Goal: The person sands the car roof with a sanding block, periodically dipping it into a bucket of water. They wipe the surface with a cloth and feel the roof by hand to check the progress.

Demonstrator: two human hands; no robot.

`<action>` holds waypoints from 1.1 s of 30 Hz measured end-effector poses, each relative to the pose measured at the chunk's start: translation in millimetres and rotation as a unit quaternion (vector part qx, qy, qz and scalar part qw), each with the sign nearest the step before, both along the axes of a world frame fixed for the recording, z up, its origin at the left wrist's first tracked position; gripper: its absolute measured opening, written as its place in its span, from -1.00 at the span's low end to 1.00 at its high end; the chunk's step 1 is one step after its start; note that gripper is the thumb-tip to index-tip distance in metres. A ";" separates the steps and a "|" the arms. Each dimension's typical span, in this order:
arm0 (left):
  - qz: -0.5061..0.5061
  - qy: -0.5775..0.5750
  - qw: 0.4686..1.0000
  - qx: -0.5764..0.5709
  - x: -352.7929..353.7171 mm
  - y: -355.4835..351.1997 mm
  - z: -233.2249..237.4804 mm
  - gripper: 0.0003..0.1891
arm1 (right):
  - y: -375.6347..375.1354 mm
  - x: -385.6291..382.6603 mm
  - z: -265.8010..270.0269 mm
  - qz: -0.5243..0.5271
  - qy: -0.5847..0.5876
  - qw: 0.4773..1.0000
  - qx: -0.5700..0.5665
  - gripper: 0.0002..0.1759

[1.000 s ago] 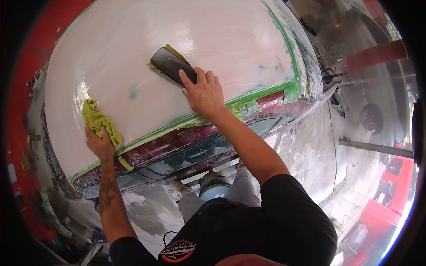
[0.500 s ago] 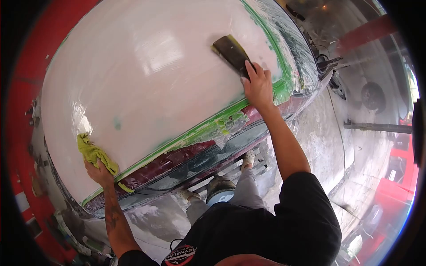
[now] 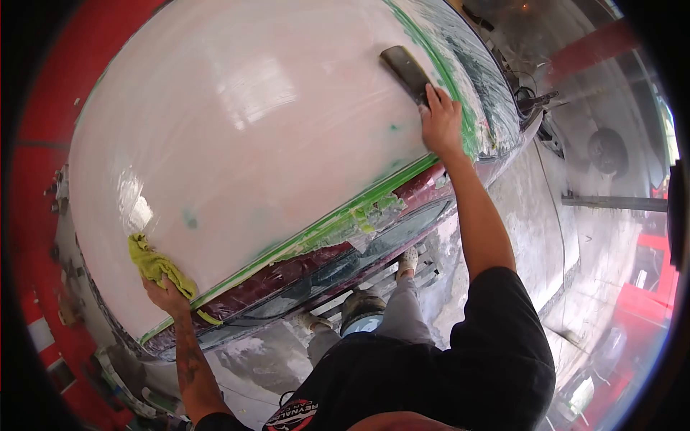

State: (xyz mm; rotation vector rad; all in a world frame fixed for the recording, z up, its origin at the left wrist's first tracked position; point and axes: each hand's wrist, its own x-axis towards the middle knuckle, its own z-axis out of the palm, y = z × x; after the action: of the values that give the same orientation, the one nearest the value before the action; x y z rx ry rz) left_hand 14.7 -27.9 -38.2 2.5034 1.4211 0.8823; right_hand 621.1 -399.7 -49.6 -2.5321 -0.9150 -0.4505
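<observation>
Well below panel (image 3: 215,165): bucket (image 3: 361,307), contents unclear.

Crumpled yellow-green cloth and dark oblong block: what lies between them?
Only a bare stretch of glossy pale pink car roof lies between cloth and block, in the head view.

The right hand (image 3: 442,128) grips one end of a dark, flat block (image 3: 406,72), laid on the pale car roof (image 3: 237,165) near the green tape (image 3: 445,86) along its far right edge. The left hand (image 3: 169,296) holds a crumpled yellow-green cloth (image 3: 154,262) on the roof's near left part (bright glare shows just beyond it). Below the taped near edge runs a maroon strip (image 3: 277,280), and a dark bucket (image 3: 361,305) stands between the person's feet (image 3: 407,261).
</observation>
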 end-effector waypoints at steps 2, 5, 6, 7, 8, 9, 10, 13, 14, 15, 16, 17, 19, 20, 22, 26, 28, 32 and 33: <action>-0.008 -0.011 1.000 -0.027 -4.8 2.5 0.2 -0.36 | 19.8 34.9 3.0 -0.051 0.000 0.999 -0.008 -0.42; -0.003 0.001 1.000 -0.008 -10.1 5.5 -5.0 -0.36 | 21.2 9.9 2.7 -0.053 0.017 0.998 -0.015 -0.39; -0.001 0.002 1.000 -0.001 -8.7 5.7 -5.3 -0.36 | 21.7 -11.3 6.5 -0.031 0.025 0.999 -0.016 -0.38; 0.002 0.006 1.000 0.004 -8.0 3.9 -6.1 -0.35 | 21.5 -41.6 14.6 0.001 0.035 0.999 -0.015 -0.36; 0.007 0.004 1.000 0.005 -7.0 3.0 -7.0 -0.35 | 16.2 -56.1 18.4 0.036 0.022 0.999 -0.016 -0.36; 0.013 0.008 1.000 0.015 -5.9 3.8 -7.2 -0.39 | 16.7 -61.4 19.4 0.070 0.008 0.997 -0.014 -0.36; 0.019 0.014 0.999 0.024 -6.2 2.3 -6.7 -0.44 | 20.0 -48.8 18.4 0.065 0.000 0.998 -0.015 -0.37; 0.006 0.010 1.000 0.029 -0.7 -1.0 -1.2 -0.43 | 47.1 41.8 10.2 -0.010 -0.015 0.999 -0.050 -0.42; 0.009 0.011 0.999 0.033 0.5 -2.0 -0.1 -0.43 | 60.2 74.3 3.8 -0.049 -0.008 0.996 -0.071 -0.43; 0.020 0.011 1.000 -0.004 0.8 -3.6 0.8 -0.37 | 77.3 89.6 5.5 -0.098 0.014 0.991 -0.091 -0.43; 0.030 0.012 0.999 -0.044 -1.4 -3.9 1.3 -0.31 | 93.0 79.9 16.1 -0.136 0.027 0.986 -0.092 -0.44; 0.031 0.015 0.998 -0.047 -6.7 -3.7 0.7 -0.31 | 111.1 64.0 22.6 -0.177 0.041 0.979 -0.097 -0.44; 0.024 0.014 0.999 -0.028 -5.8 0.2 -5.8 -0.29 | 140.5 0.4 36.5 -0.095 0.023 0.990 -0.098 -0.45; 0.028 0.014 0.999 -0.029 -6.5 -1.5 -5.5 -0.29 | 155.1 -39.0 41.5 -0.030 0.013 0.996 -0.082 -0.47; 0.042 0.035 0.998 -0.039 -3.2 -2.2 -2.5 -0.29 | 184.6 -127.5 46.5 0.097 -0.002 0.995 -0.034 -0.44; 0.009 0.050 0.997 0.060 -0.9 -2.9 0.4 -0.40 | 191.9 -188.7 49.1 0.297 -0.012 0.955 -0.010 -0.44; 0.035 0.040 0.998 -0.039 -6.0 -0.3 -3.9 -0.27 | 182.1 -135.1 51.5 0.248 -0.023 0.968 -0.030 -0.45; 0.059 0.067 0.996 -0.031 0.9 -4.6 -0.9 -0.25 | 161.8 -9.5 45.3 -0.039 -0.006 0.989 -0.140 -0.44; 0.068 0.064 0.995 -0.029 4.7 -5.4 2.0 -0.25 | 164.4 -2.7 53.6 -0.074 0.033 0.986 -0.149 -0.43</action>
State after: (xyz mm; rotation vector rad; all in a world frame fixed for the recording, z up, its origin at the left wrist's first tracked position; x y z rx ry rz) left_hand 19.4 -33.3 -36.2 2.4855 1.6502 0.7009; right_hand 618.4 -235.4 4.0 -2.8816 -0.8251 -0.2892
